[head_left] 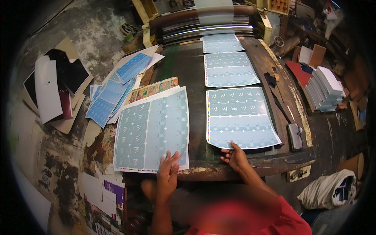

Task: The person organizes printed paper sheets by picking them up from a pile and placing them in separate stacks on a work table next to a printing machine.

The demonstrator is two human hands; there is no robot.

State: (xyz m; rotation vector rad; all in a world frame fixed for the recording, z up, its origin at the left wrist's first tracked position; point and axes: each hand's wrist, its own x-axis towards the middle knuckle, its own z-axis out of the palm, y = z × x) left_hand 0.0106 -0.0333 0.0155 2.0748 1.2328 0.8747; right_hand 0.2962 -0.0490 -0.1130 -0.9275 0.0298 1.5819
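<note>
My left hand (168, 170) lies with its fingers stretched out on the near right corner of a stack of printed sheets (156, 129), pale blue-green with rows of white script marks. My right hand (237, 158) is at the near edge of a similar printed sheet (239, 117). One digit rests over that edge, and the other fingers curl below it, partly hidden. Beyond lies a second printed sheet (229, 69), in line with a third printed sheet (221, 43) coming from under the rollers (207, 29).
Brighter blue printed sheets (107, 98) lie loosely at the left, beside the dark belt (168, 70). Black and white boards (49, 90) are farther left. A grey pouch-like object (294, 136) sits at the table's right edge. Stacked blocks (327, 88) and a white sack (327, 190) stand at right.
</note>
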